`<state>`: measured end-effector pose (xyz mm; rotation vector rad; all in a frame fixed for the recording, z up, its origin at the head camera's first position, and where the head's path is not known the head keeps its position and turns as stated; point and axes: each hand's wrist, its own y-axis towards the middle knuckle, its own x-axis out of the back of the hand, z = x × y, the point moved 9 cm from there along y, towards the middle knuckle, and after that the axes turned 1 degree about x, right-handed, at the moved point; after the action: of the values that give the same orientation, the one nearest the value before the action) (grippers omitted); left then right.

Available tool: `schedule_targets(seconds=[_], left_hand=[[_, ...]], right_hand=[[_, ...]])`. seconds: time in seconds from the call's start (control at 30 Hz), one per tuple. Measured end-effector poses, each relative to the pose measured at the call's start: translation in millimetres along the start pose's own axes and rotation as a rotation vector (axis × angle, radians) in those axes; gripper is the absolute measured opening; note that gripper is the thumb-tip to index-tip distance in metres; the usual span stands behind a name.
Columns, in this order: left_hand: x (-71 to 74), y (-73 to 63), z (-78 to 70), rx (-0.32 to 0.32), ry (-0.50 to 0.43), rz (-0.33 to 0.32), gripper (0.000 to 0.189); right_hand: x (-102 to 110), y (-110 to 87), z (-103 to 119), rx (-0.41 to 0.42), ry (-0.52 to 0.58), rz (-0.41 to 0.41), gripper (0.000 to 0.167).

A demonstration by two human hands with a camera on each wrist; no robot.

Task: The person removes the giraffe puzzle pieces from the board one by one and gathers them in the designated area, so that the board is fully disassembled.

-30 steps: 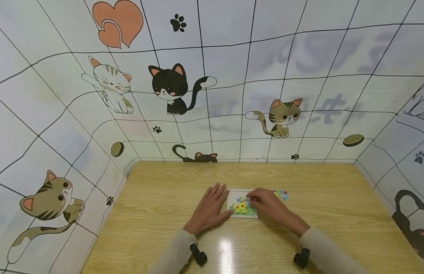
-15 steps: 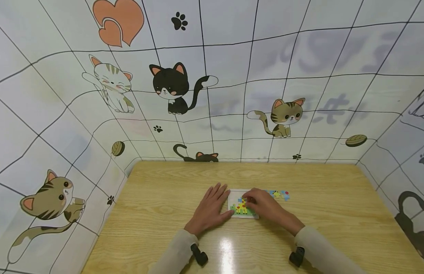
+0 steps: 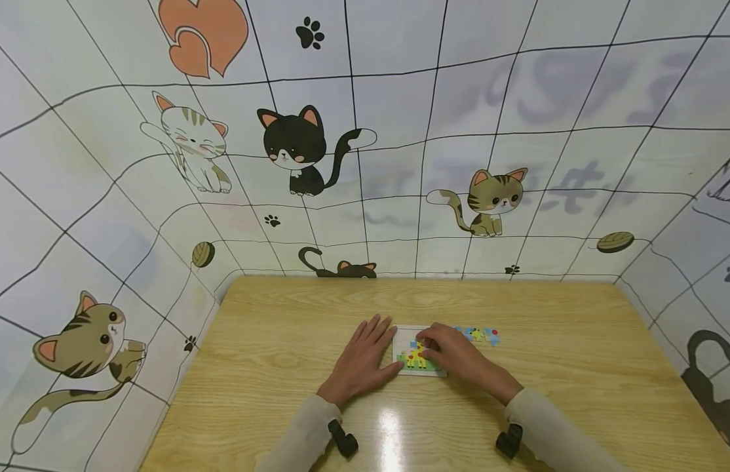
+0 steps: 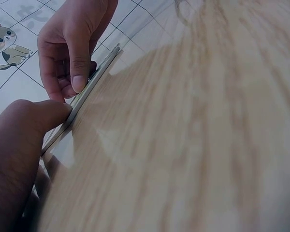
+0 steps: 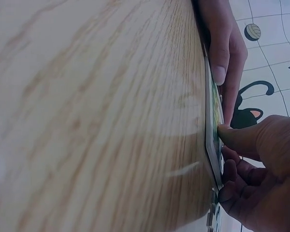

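Observation:
A small white-framed jigsaw puzzle tray (image 3: pixel 421 373) lies on the table, with a yellow giraffe picture on green and blue pieces. My left hand (image 3: pixel 365 357) lies flat with straight fingers at its left side, the thumb over the lower left of the frame. Over the tray's right half, my right hand (image 3: pixel 453 351) has its thumb and fingertips drawn together at the giraffe's upper part, pinching a puzzle piece that the fingers mostly hide. The right wrist view has the right thumb (image 5: pixel 239 137) down at the picture surface and the other fingers curled beyond the tray edge.
Several loose puzzle pieces (image 3: pixel 477 334), blue, yellow and red, lie just right of the tray, partly behind the right hand. The wooden table (image 3: pixel 282 308) meets a cat-patterned wall (image 3: pixel 388 216) at its back and sides.
My right hand has moved slightly left over the tray, its fingertips now on the giraffe's upper part, and more loose pieces show behind it. The left hand has stayed in place.

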<state>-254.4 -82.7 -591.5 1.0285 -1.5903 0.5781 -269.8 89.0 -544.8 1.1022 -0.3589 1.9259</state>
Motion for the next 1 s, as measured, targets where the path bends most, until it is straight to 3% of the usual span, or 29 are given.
schedule_targets(seconds=[0.2, 0.47, 1.0], left_hand=[[-1.5, -0.6, 1.0, 0.01, 0.0, 0.018, 0.083], [0.4, -0.9, -0.8, -0.008, 0.017, -0.007, 0.082], [2.8, -1.3, -2.1, -0.01, 0.01, 0.003, 0.085]], right_hand=[[-1.0, 0.2, -1.0, -0.016, -0.013, 0.038, 0.032], [-2.8, 3.5, 1.8, -0.019, -0.022, 0.09, 0.034], [1.3, 3.4, 6.8, -0.013, 0.015, 0.071, 0.03]])
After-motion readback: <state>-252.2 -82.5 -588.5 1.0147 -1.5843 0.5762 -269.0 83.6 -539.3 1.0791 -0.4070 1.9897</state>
